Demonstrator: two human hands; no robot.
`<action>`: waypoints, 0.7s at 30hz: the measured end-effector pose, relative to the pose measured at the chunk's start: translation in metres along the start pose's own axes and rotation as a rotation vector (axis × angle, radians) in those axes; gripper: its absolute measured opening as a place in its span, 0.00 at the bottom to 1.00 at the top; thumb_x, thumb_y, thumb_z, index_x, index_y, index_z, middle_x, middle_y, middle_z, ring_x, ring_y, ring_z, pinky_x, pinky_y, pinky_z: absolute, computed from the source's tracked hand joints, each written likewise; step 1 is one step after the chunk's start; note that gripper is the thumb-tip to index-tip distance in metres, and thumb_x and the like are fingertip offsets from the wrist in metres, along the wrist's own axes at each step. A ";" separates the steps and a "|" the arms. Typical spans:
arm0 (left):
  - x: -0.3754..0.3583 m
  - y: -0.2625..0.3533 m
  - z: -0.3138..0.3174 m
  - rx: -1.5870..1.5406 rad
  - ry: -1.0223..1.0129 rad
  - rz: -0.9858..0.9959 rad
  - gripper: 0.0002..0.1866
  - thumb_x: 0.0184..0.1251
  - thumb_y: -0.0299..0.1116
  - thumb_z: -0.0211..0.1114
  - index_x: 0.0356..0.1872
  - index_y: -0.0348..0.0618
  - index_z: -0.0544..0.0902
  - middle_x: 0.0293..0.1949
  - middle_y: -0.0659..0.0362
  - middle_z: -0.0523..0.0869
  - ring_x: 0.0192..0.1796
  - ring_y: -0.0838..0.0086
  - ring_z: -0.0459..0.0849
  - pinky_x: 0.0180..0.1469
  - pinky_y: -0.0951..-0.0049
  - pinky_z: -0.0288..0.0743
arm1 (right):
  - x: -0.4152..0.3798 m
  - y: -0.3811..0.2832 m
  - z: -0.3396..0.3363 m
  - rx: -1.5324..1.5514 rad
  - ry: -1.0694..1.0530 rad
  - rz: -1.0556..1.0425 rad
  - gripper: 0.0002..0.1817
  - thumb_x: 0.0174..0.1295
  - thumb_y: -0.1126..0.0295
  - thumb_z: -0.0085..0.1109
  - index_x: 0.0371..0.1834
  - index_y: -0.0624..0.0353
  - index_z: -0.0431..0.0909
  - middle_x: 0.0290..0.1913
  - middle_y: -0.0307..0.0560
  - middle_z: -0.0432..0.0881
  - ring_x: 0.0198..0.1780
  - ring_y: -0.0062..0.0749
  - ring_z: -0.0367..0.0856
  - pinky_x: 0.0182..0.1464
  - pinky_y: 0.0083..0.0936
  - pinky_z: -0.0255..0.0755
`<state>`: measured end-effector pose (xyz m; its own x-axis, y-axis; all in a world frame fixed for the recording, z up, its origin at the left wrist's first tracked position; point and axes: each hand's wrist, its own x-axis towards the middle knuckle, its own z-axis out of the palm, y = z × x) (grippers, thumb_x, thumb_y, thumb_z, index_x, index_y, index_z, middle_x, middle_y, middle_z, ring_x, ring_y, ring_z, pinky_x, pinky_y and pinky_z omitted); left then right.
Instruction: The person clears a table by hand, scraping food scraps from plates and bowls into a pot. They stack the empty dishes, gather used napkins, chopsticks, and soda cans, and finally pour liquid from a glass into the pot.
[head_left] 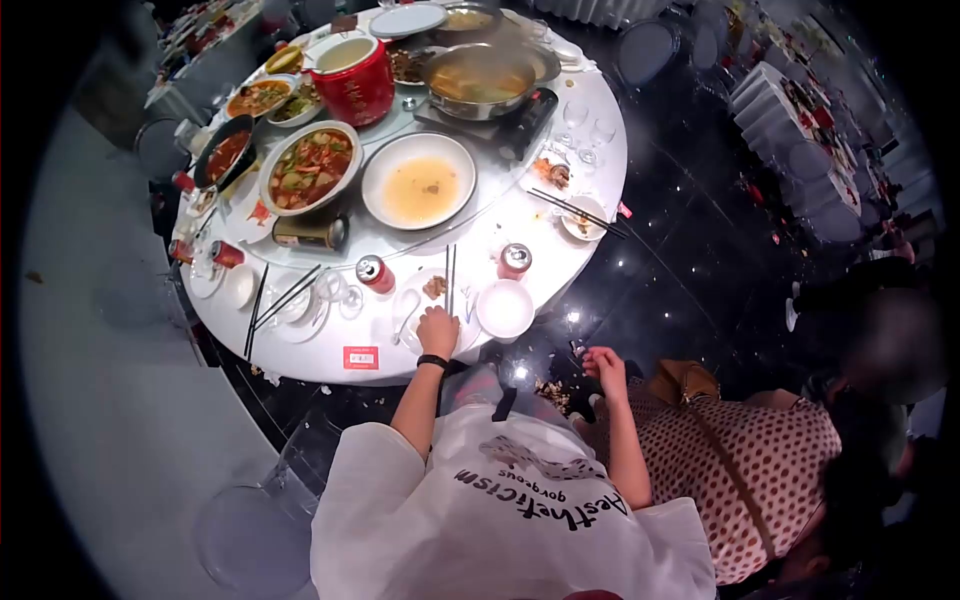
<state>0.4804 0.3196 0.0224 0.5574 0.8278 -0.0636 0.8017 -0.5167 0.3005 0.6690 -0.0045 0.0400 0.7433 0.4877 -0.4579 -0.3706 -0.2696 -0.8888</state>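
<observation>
My left hand [438,330], with a black band at the wrist, reaches over a small white plate [412,335] at the near table edge. Its fingers are curled down at the plate; what they hold, if anything, is hidden. Just beyond them lies a brown food scrap [434,287], with black chopsticks [450,280] beside it. A white bowl [505,309] stands to the right of this hand, and a red can [375,273] is farther off to the left. Away from the table, my right hand [603,368] hangs over the dark floor, fingers bent together; anything in them is too small to name.
The round white table [330,368] carries a large soup bowl [420,180], a stew bowl [311,168], a red pot [352,80], a steaming metal pan [480,85] and a lying can [311,233]. A person in a dotted garment [740,460] is close on my right. A clear chair [255,530] stands left.
</observation>
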 end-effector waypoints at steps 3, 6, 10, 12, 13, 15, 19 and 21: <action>0.011 0.006 0.003 0.012 -0.081 -0.046 0.15 0.54 0.39 0.62 0.33 0.36 0.80 0.35 0.48 0.81 0.37 0.55 0.83 0.36 0.56 0.79 | 0.042 -0.050 0.001 0.021 0.004 -0.102 0.09 0.68 0.70 0.48 0.44 0.59 0.77 0.37 0.40 0.82 0.33 0.20 0.79 0.34 0.15 0.73; 0.018 0.008 0.011 -0.005 -0.114 -0.055 0.12 0.54 0.37 0.61 0.30 0.36 0.80 0.33 0.48 0.81 0.35 0.54 0.83 0.35 0.55 0.78 | 0.094 -0.085 0.000 -0.304 0.112 -0.217 0.08 0.65 0.70 0.53 0.43 0.60 0.78 0.35 0.38 0.81 0.30 0.18 0.77 0.30 0.15 0.70; 0.017 0.011 0.013 0.016 -0.073 -0.060 0.09 0.54 0.33 0.61 0.30 0.36 0.79 0.33 0.48 0.80 0.39 0.56 0.80 0.39 0.59 0.77 | 0.166 -0.136 0.014 -0.920 0.229 -0.616 0.12 0.55 0.73 0.58 0.42 0.63 0.76 0.37 0.51 0.77 0.39 0.40 0.75 0.43 0.32 0.71; 0.013 0.016 0.004 0.007 -0.023 -0.026 0.07 0.55 0.30 0.60 0.31 0.36 0.77 0.34 0.48 0.77 0.42 0.56 0.76 0.42 0.61 0.74 | 0.207 -0.156 0.025 -1.110 0.223 -0.805 0.14 0.51 0.75 0.58 0.43 0.62 0.75 0.43 0.54 0.72 0.48 0.51 0.68 0.51 0.39 0.66; 0.011 0.018 -0.006 0.003 0.008 -0.030 0.07 0.54 0.29 0.59 0.31 0.35 0.76 0.34 0.47 0.76 0.41 0.55 0.76 0.42 0.59 0.73 | 0.228 -0.166 0.032 -1.184 0.207 -0.842 0.17 0.50 0.74 0.59 0.44 0.65 0.73 0.45 0.55 0.72 0.49 0.51 0.68 0.50 0.39 0.67; -0.001 0.029 -0.016 -0.012 0.068 -0.046 0.07 0.54 0.26 0.59 0.32 0.33 0.74 0.34 0.46 0.74 0.40 0.52 0.75 0.42 0.55 0.72 | 0.258 -0.178 0.040 -1.296 0.116 -0.900 0.15 0.49 0.73 0.59 0.41 0.66 0.75 0.44 0.56 0.72 0.48 0.50 0.67 0.50 0.39 0.67; -0.028 0.059 -0.043 0.085 -0.068 -0.266 0.08 0.55 0.24 0.55 0.38 0.37 0.72 0.38 0.49 0.74 0.39 0.54 0.78 0.37 0.57 0.74 | 0.307 -0.179 0.036 -1.464 -0.088 -0.919 0.13 0.48 0.70 0.62 0.35 0.65 0.77 0.40 0.54 0.73 0.46 0.49 0.69 0.48 0.39 0.68; -0.038 0.078 -0.060 0.038 -0.042 -0.385 0.09 0.56 0.22 0.54 0.39 0.38 0.71 0.35 0.47 0.75 0.35 0.51 0.81 0.34 0.56 0.76 | 0.320 -0.173 0.030 -1.460 -0.121 -0.939 0.12 0.48 0.68 0.62 0.32 0.65 0.77 0.39 0.52 0.73 0.45 0.48 0.69 0.46 0.39 0.68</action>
<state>0.5087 0.2610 0.1048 0.2220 0.9534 -0.2043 0.9609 -0.1784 0.2118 0.9544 0.2234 0.0469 0.3252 0.9403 0.1009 0.9426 -0.3137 -0.1148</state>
